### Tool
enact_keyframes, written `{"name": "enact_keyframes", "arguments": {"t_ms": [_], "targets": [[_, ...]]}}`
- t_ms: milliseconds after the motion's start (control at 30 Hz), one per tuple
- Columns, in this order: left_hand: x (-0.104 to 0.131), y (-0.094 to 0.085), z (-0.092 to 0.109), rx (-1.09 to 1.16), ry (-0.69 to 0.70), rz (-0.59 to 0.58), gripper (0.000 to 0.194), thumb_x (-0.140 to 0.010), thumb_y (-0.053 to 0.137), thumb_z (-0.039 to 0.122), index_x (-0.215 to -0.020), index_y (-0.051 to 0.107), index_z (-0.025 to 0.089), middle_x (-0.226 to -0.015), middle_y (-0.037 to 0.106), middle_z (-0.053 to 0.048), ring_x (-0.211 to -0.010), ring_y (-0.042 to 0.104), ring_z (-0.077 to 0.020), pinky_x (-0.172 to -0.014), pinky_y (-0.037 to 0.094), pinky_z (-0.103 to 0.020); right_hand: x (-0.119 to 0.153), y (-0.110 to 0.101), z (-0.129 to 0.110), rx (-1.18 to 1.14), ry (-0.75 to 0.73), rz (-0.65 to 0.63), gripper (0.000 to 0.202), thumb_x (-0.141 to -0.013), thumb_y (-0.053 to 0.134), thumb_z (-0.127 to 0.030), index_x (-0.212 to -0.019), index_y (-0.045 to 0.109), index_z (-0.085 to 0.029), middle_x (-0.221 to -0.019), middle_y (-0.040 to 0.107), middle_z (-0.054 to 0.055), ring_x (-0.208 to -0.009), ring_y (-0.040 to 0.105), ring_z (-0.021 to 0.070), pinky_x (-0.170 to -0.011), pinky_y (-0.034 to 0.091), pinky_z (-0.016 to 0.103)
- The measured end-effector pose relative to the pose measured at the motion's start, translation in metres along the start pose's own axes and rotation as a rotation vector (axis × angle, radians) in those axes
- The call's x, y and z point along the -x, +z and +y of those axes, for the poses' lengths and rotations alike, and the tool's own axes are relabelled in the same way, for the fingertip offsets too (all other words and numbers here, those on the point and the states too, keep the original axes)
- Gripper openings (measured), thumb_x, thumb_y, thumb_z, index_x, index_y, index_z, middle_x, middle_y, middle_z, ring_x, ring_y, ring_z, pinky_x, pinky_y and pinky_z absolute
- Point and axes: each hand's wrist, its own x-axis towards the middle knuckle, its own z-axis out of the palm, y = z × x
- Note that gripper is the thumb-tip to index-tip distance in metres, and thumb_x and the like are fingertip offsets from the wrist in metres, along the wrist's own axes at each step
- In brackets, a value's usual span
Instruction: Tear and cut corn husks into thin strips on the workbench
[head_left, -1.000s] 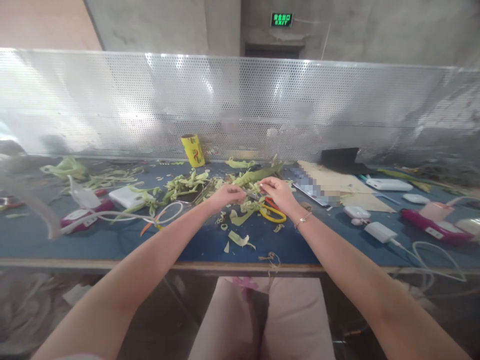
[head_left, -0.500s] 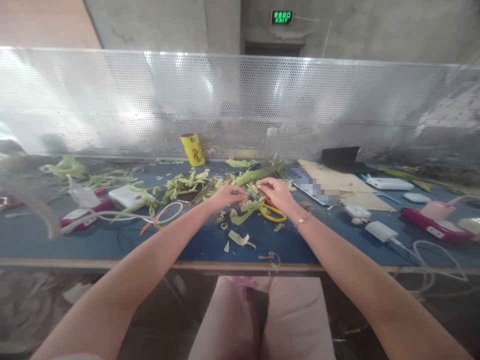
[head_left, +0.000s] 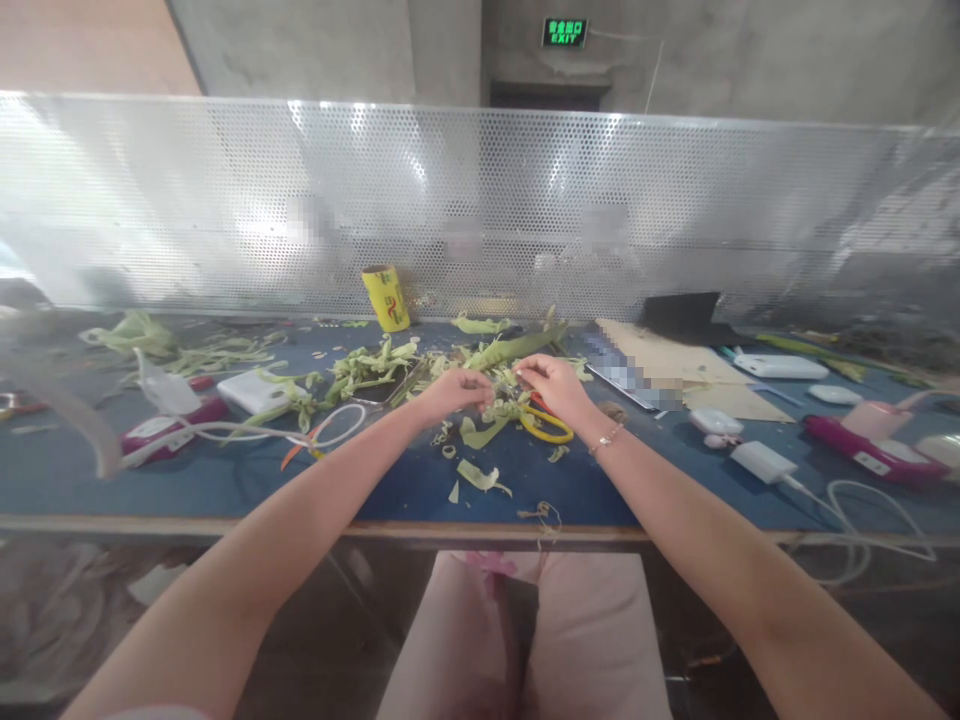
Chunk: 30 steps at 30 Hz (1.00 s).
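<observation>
My left hand (head_left: 456,392) is held over the middle of the blue table, fingers curled and pinched together. Facing it across a small gap, my right hand (head_left: 553,385) has its thumb and forefinger pinched. What either pinch holds is too small to make out. Green plant strips (head_left: 486,430) lie beneath and between the hands. Just beyond them rests a long green leaf piece (head_left: 510,348). Scissors with a yellow handle (head_left: 547,432) lie under my right hand, and a heap of green stalks (head_left: 371,370) is left of my left hand.
A yellow cardboard tube (head_left: 386,300) stands at the back. Magenta power strips lie left (head_left: 161,435) and right (head_left: 870,450), with white cables around. A white charger (head_left: 761,463) and brown paper (head_left: 675,355) are on the right. A perforated metal screen (head_left: 480,200) borders the far edge.
</observation>
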Motion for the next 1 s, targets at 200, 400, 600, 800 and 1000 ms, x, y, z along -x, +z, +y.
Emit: {"name": "enact_keyframes", "arguments": {"t_ms": [200, 400, 600, 800, 1000], "targets": [[0.0006, 0.0014, 0.0027, 0.009, -0.027, -0.010, 0.025, -0.062, 0.073, 0.036, -0.068, 0.063, 0.014, -0.063, 0.066, -0.003, -0.054, 0.058, -0.0094, -0.051, 0.044, -0.020, -0.0014, 0.0006, 0.0020, -0.025, 0.009, 0.005, 0.017, -0.076, 0.054, -0.034, -0.081, 0.063, -0.020, -0.078, 0.067, 0.004, -0.072, 0.063, 0.0168, -0.065, 0.051, 0.030], [0.0003, 0.0023, 0.0013, 0.050, -0.062, -0.020, 0.025, -0.060, 0.075, 0.033, -0.068, 0.063, 0.013, -0.060, 0.065, -0.003, -0.053, 0.059, -0.0100, -0.055, 0.048, -0.022, -0.0004, 0.0023, 0.0020, -0.074, 0.019, -0.022, 0.016, -0.075, 0.055, -0.035, -0.081, 0.061, -0.021, -0.080, 0.066, 0.003, -0.071, 0.063, 0.0156, -0.068, 0.053, 0.031], [0.0010, 0.0010, 0.0007, 0.058, -0.055, -0.047, 0.029, -0.061, 0.075, 0.037, -0.070, 0.064, 0.012, -0.063, 0.066, -0.004, -0.054, 0.059, -0.0095, -0.056, 0.049, -0.023, 0.0016, 0.0022, 0.0002, -0.095, -0.004, -0.082, 0.019, -0.077, 0.055, -0.038, -0.084, 0.059, -0.020, -0.087, 0.064, 0.004, -0.072, 0.063, 0.0144, -0.071, 0.053, 0.031], [0.0005, 0.0009, 0.0008, 0.041, -0.050, -0.035, 0.032, -0.061, 0.074, 0.040, -0.073, 0.063, 0.012, -0.064, 0.067, -0.003, -0.056, 0.061, -0.0106, -0.058, 0.050, -0.024, 0.0020, 0.0012, 0.0012, -0.011, -0.038, -0.088, 0.022, -0.072, 0.063, -0.032, -0.089, 0.057, -0.020, -0.084, 0.064, 0.004, -0.074, 0.062, 0.0153, -0.069, 0.052, 0.031], [-0.0011, 0.0008, -0.0020, 0.039, 0.010, -0.001, 0.030, -0.061, 0.074, 0.037, -0.072, 0.063, 0.012, -0.064, 0.066, -0.003, -0.056, 0.060, -0.0107, -0.060, 0.050, -0.025, 0.0025, 0.0041, 0.0020, 0.001, -0.176, -0.041, 0.019, -0.072, 0.063, -0.028, -0.088, 0.057, -0.021, -0.090, 0.063, 0.005, -0.087, 0.061, 0.0171, -0.080, 0.051, 0.034]]}}
